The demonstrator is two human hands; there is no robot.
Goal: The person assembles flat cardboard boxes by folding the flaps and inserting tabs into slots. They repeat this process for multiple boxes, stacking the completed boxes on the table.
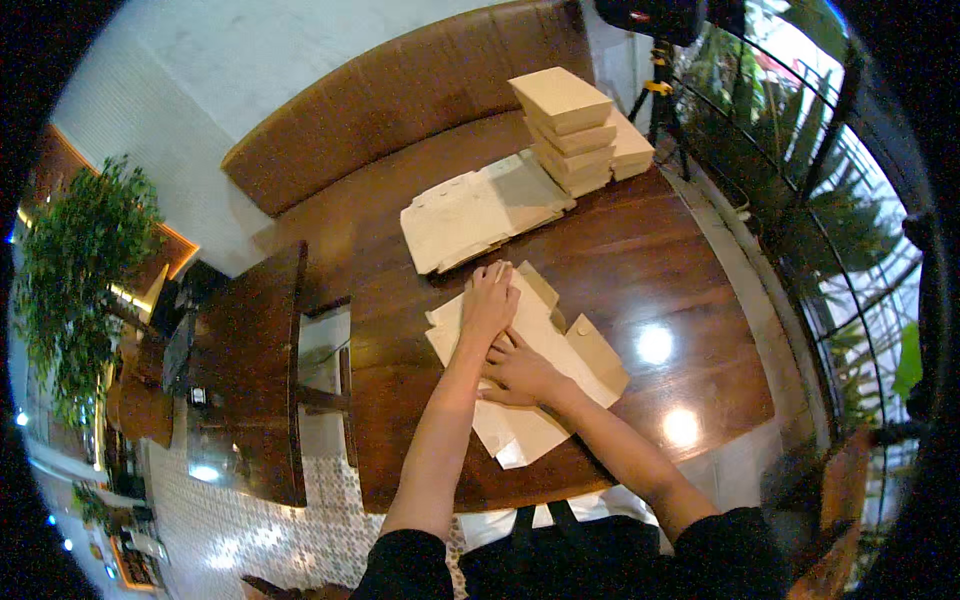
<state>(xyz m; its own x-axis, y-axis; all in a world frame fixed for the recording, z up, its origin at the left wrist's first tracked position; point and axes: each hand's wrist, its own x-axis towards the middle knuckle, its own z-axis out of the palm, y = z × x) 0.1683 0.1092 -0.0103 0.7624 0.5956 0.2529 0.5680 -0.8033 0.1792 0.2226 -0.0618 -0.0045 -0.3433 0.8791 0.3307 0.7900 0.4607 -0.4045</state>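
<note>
A partly folded brown cardboard box blank (545, 415) lies on the dark wooden table in front of me, with raised flaps along its right side. My left hand (490, 303) is at its far edge, fingers bent and close together over the cardboard there. Just nearer and to the right, my right hand (523, 372) presses on the blank's surface, palm down with fingers spread. The two hands nearly touch, and my right fingertips lie close to my left wrist. What is under the left fingers is hidden.
Flat box blanks (480, 215) lie stacked beyond my hands. Folded boxes (565, 125) are piled at the far right. A brown bench (420, 95) runs behind the wooden table (670, 270). A second table (245, 380) stands left across a gap; a black tripod (660, 90) stands far right.
</note>
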